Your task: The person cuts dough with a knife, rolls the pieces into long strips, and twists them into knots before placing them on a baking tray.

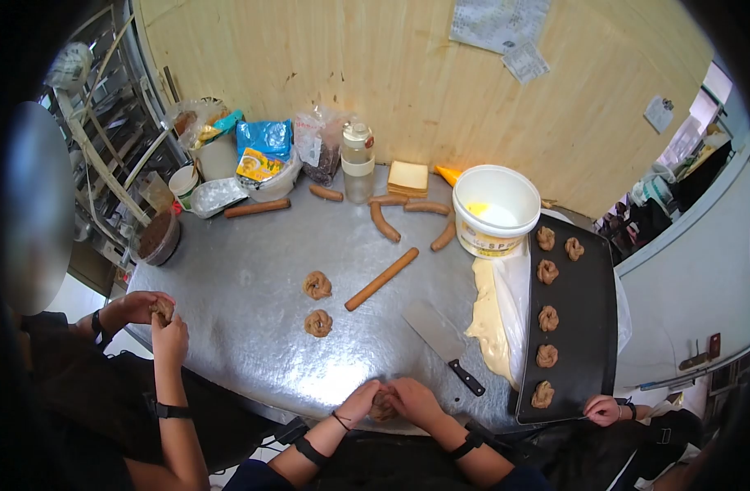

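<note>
At the table's near edge, my left hand (360,403) and my right hand (416,401) are closed together around a brown dough piece (382,407), whose shape is partly hidden by the fingers. Ahead of them lie two twisted dough rings, a nearer one (317,323) and a farther one (317,285). Beside these, a long brown dough roll (381,279) lies slanted. To the right of my hands rests a knife (442,344) with a black handle.
A black baking tray (582,327) with several dough twists stands right, beside a pale dough sheet (493,323) and white bucket (496,213). A bottle (358,164), bags and more rolls line the back. A co-worker's hands (158,315) hold dough at left; another person's hand (605,410) touches the tray.
</note>
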A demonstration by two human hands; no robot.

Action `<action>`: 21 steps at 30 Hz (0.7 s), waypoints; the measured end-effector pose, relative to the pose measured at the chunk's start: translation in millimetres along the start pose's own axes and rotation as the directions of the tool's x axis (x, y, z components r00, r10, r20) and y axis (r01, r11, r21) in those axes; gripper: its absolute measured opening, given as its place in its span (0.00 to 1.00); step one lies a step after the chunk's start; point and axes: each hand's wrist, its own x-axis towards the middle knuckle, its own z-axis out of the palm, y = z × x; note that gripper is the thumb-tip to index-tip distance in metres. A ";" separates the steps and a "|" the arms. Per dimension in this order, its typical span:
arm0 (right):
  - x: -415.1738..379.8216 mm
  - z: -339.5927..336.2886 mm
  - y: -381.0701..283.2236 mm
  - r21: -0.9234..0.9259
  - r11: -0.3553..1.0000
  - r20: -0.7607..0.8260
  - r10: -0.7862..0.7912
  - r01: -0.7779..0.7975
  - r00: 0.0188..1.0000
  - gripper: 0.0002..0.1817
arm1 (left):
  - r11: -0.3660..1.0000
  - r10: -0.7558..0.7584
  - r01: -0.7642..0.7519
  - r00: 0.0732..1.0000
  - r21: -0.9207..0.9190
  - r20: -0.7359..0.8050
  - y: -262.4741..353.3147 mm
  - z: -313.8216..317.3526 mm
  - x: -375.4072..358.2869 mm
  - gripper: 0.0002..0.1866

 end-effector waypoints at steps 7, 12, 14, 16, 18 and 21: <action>-5.9 7.5 1.8 -0.004 0.999 0.017 0.043 -0.043 0.999 0.09 | 0.989 0.032 -0.036 0.999 0.143 0.030 -3.6 -3.4 4.0 0.24; -5.2 9.7 4.6 0.189 0.968 0.012 0.167 -0.166 0.986 0.07 | 0.977 -0.046 0.057 0.997 -0.206 0.060 -4.6 -1.2 2.6 0.17; -1.9 6.0 3.0 0.285 0.933 0.029 0.222 -0.221 0.975 0.08 | 0.962 -0.056 0.072 0.996 -0.263 0.067 10.3 1.3 -5.7 0.15; 2.4 5.1 0.8 0.387 0.913 -0.140 0.195 -0.127 0.971 0.10 | 0.944 -0.067 0.086 0.995 -0.318 0.072 16.9 0.8 -9.7 0.13; 1.0 1.5 -5.0 0.537 0.819 -0.115 0.307 -0.201 0.945 0.11 | 0.914 -0.015 0.027 0.999 -0.405 0.031 14.5 -3.0 -13.0 0.08; -1.4 -8.0 -9.6 0.584 0.764 -0.027 0.355 -0.274 0.935 0.15 | 0.874 0.024 0.002 0.999 -0.487 0.047 15.1 -5.4 -18.4 0.06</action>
